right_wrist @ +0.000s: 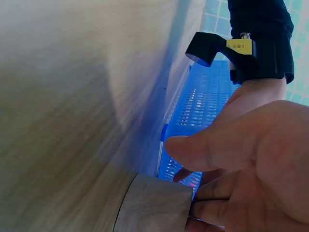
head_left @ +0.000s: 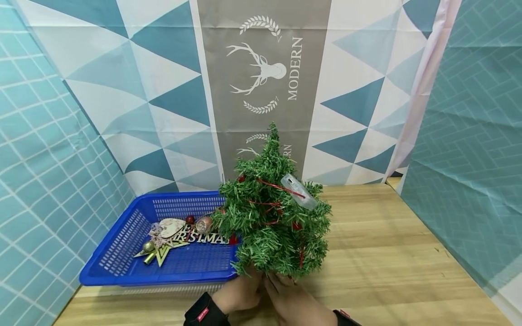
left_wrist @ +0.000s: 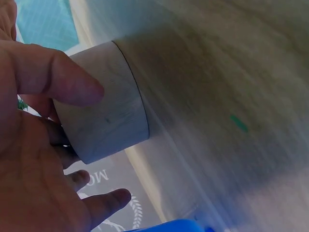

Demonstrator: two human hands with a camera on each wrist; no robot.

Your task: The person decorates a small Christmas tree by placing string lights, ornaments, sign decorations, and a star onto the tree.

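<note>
A small green artificial Christmas tree [head_left: 269,244] stands upright on the table. Red wire and small red ornaments run through its branches, and a clear plastic case [head_left: 299,192] hangs on its upper right side. Its round, pale wood-look base [left_wrist: 111,116] is hidden by foliage in the head view. My left hand [head_left: 240,292] grips this base, thumb pressed on its side and some fingers behind it. On the other side, my right hand [head_left: 295,303] touches the base with its fingers, while the thumb stretches out apart from it in the right wrist view.
At left, a blue plastic basket [head_left: 163,278] holds a gold star [head_left: 163,253], a "Christmas" letter sign [head_left: 204,237], a whitish heart-shaped ornament [head_left: 171,227] and several baubles. The tree overlaps its right end. Patterned cloth [head_left: 171,68] hangs behind the wooden table [head_left: 379,253].
</note>
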